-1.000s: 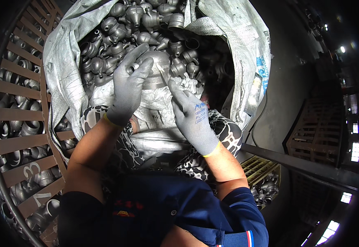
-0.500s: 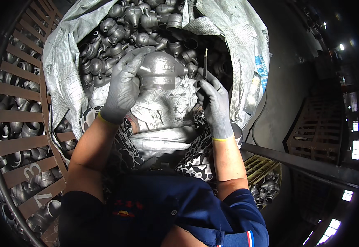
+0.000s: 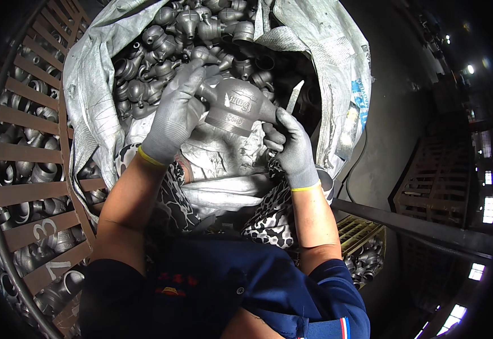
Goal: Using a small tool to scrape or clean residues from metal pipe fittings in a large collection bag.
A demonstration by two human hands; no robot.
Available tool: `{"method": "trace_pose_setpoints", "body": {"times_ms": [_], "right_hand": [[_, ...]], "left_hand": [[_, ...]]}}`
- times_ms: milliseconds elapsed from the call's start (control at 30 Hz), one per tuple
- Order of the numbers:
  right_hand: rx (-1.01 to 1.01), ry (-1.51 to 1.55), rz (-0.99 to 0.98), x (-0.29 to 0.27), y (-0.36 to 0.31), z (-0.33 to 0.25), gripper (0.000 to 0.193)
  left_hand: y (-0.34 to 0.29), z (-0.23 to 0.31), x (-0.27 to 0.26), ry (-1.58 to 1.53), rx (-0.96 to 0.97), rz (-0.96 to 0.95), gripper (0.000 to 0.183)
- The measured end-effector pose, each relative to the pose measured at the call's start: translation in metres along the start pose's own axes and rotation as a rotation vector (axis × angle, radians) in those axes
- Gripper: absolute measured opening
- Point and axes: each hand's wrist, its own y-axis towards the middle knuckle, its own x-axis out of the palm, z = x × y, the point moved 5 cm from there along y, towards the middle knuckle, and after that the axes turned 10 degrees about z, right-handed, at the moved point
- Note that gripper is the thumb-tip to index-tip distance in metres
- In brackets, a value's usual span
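Note:
A grey cast metal pipe fitting (image 3: 236,105), with raised markings and a threaded collar at its lower side, is held up over the opening of the sack. My left hand (image 3: 180,107), in a grey knit glove, is closed on its left end. My right hand (image 3: 293,141), gloved the same, has its thumb and fingers at the fitting's narrow right end. A thin, flat, file-like tool (image 3: 295,96) with a pale pointed tip sticks up out of that hand. Its lower part is hidden by the fingers.
A large white woven sack (image 3: 91,85) full of similar castings (image 3: 159,39) surrounds the work. At left stands a brown slatted metal crate (image 3: 29,150) with more fittings. A yellow slatted crate (image 3: 362,234) and a dark metal bar (image 3: 416,223) lie to the right.
The fitting has tilted, its right end dropping towards my right hand, which now touches it. The file-like tool has turned to show its broad face and leans right.

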Motion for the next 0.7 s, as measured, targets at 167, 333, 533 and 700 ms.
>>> {"method": "trace_pose_setpoints", "body": {"times_ms": [167, 333, 533, 700], "right_hand": [[-0.026, -0.026, 0.078, -0.009, 0.002, -0.003, 0.03], [-0.043, 0.03, 0.086, -0.007, -0.002, -0.007, 0.032], [-0.035, 0.003, 0.079, -0.012, -0.003, -0.006, 0.031], [-0.036, 0.008, 0.11, -0.012, -0.004, -0.006, 0.032]], "left_hand": [[-0.015, 0.004, 0.017, 0.582, 0.267, -0.073, 0.107], [-0.015, 0.002, 0.024, 0.835, 0.431, -0.179, 0.102], [-0.014, 0.001, 0.02, 0.798, 0.397, -0.163, 0.086], [-0.013, -0.004, 0.017, 0.688, 0.342, -0.151, 0.073]]}}
